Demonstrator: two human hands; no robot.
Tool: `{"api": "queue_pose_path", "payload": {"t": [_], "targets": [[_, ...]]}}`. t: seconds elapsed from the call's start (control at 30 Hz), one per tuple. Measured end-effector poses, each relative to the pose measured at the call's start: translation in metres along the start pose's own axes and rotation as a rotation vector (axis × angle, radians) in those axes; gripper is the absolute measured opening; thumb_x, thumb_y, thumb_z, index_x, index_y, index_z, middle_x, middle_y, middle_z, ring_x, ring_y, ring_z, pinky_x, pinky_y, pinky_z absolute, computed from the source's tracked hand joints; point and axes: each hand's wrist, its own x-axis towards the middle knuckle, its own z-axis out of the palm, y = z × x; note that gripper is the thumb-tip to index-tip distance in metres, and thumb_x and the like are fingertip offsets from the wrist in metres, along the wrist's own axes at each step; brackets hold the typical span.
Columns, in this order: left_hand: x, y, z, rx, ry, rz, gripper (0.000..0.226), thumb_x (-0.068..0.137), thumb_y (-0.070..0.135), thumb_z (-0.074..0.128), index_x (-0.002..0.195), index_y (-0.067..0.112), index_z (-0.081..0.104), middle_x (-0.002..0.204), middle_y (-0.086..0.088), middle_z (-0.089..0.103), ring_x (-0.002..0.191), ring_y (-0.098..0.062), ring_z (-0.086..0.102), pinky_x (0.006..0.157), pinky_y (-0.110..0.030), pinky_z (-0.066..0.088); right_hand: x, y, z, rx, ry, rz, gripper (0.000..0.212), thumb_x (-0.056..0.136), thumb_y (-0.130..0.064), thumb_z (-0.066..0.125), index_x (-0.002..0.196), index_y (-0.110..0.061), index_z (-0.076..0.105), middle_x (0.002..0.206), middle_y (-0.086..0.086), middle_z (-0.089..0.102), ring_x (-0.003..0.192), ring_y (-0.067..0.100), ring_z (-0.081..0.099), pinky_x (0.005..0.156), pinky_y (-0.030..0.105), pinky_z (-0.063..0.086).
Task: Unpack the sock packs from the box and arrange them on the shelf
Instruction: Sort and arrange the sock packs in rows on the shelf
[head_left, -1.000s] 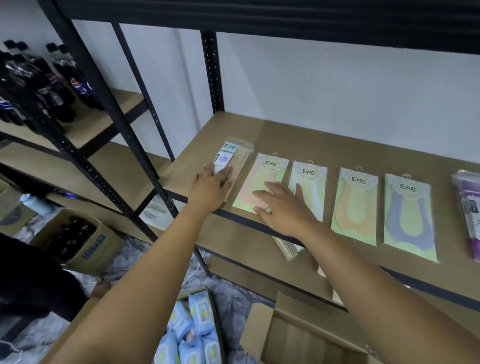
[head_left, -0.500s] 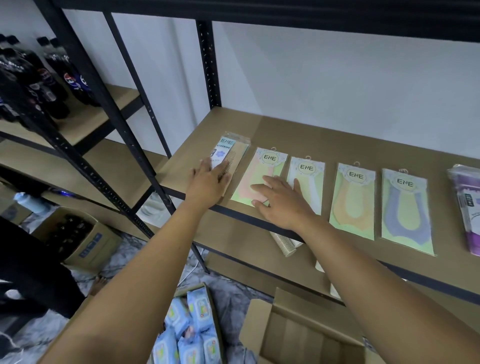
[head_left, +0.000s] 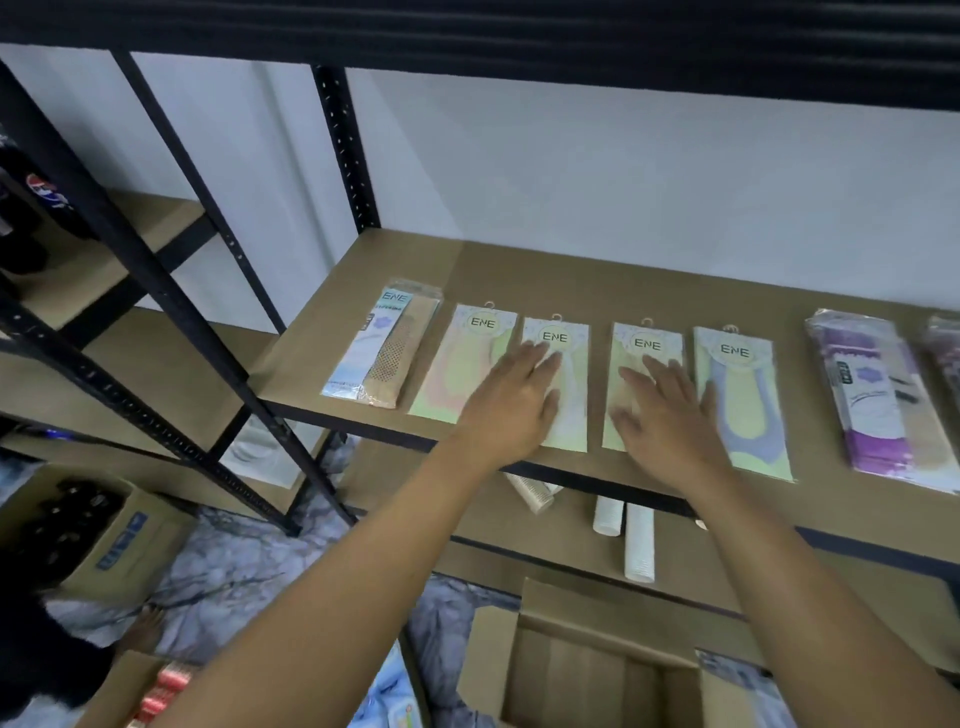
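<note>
– While both hands lie flat on the shelf, what are the fingers doing?
– The left hand has its fingers straight and only slightly fanned, pressing down on the third sock pack. Its fingertips touch that pack's round ENE label.
– Right side?
– The right hand has its fingers spread wide, flat on the fourth sock pack, orange on green. The tips stop just short of its label. The thumb sticks out left, low on the same pack.
– Rest of the row?
– The pink-green pack lies just left of the left fingers, with the heel of the hand over its edge. Further left is the blue-and-tan pack, apart from the hand. The blue-purple pack is just right of the right little finger; whether they touch I can't tell. The purple pack lies well beyond that.
– Orientation?
– One flat row. Labels point away from the wrists, and the bottom ends sit near the front edge.
– Box?
– The cardboard box sits below the forearms with its flaps open. I can't tell what's inside.
– Anything else?
– Paper cup stacks lie on the lower shelf, under the wrists. A carton of dark bottles sits far left of the left elbow. Soda bottles are on the next rack, up left.
</note>
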Motion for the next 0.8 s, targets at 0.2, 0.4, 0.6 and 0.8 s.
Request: {"api": "queue_pose_path", "payload": {"t": [0.2,0.4,0.6,0.8], "targets": [[0.016,0.019,0.040,0.172,-0.351,-0.062,0.061,0.110,0.037,0.018,0.159,0.002,0.013,0.169,-0.014,0.005,0.156,-0.027,0.001,0.127,-0.043,0.002,-0.006,0.014,0.002,-0.057,-0.074,-0.011,0.057,0.106,-0.054,0.030,0.158,-0.032,0.029,0.170,-0.001,0.017,0.158,0.020,0.006,0.122,0.065,-0.006],[0.018,0.014,0.037,0.123,-0.357,-0.028,0.058,0.110,0.034,0.022,0.160,0.005,0.017,0.169,-0.011,0.008,0.157,-0.024,0.002,0.127,-0.042,0.004,-0.013,0.018,0.003,-0.049,-0.077,-0.029,0.057,0.104,-0.056,0.031,0.156,-0.033,0.031,0.170,-0.002,0.019,0.157,0.020,0.008,0.120,0.067,-0.009],[0.020,0.013,0.038,0.076,-0.324,-0.038,0.056,0.109,0.033,0.028,0.158,0.005,0.023,0.168,-0.010,0.013,0.156,-0.024,0.006,0.127,-0.040,0.004,-0.011,0.012,0.002,-0.032,-0.077,-0.021,0.057,0.105,-0.056,0.030,0.157,-0.033,0.031,0.170,-0.001,0.017,0.158,0.021,0.006,0.120,0.066,-0.009],[0.021,0.015,0.035,0.046,-0.305,-0.050,0.055,0.109,0.032,0.033,0.157,0.006,0.026,0.168,-0.009,0.016,0.156,-0.023,0.009,0.127,-0.041,0.005,-0.014,0.014,0.001,0.023,-0.052,-0.037,0.056,0.105,-0.057,0.031,0.157,-0.036,0.030,0.170,-0.005,0.015,0.158,0.021,0.003,0.121,0.064,-0.010]]}}
